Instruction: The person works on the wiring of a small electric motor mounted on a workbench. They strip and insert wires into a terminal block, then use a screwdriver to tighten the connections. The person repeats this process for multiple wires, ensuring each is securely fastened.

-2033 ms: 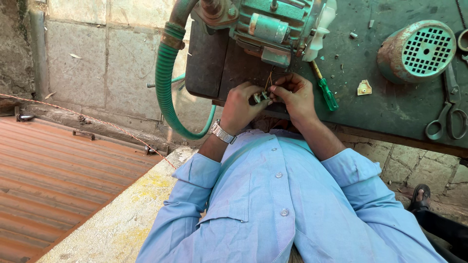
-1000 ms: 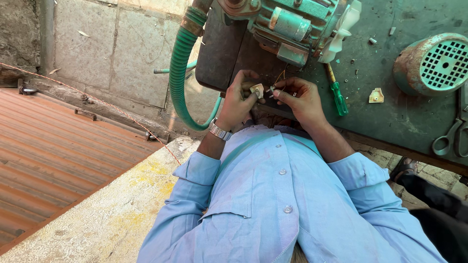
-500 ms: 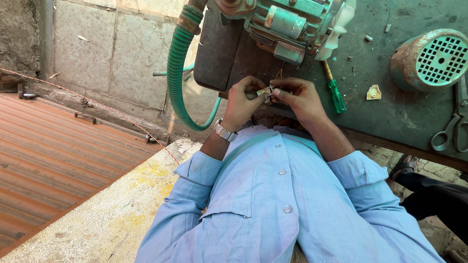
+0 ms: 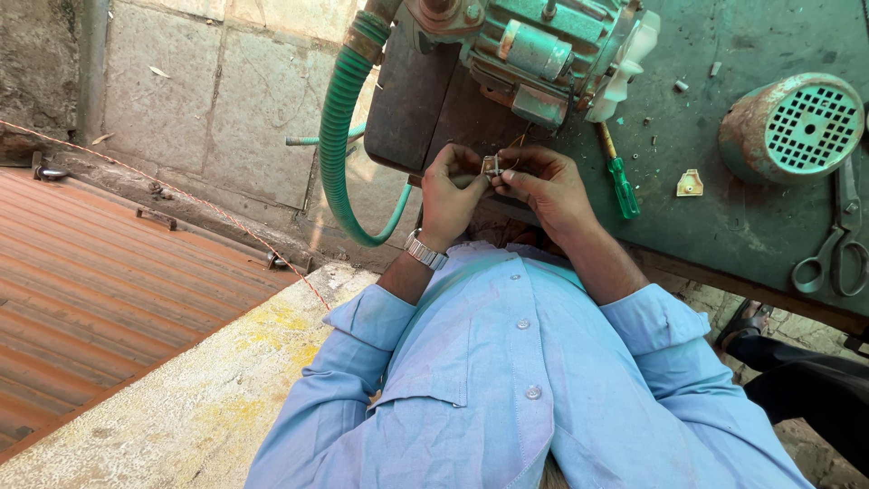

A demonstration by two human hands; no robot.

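left hand (image 4: 448, 195): you pinch the small metal part (image 4: 491, 166) from the left.
right hand (image 4: 543, 186): fingertips grip it from the right.
part: between both hands, just below the green motor (image 4: 543, 45), over the tabletop (image 4: 724, 208) edge.
nearby: green screwdriver (image 4: 618, 177) right of your right hand.
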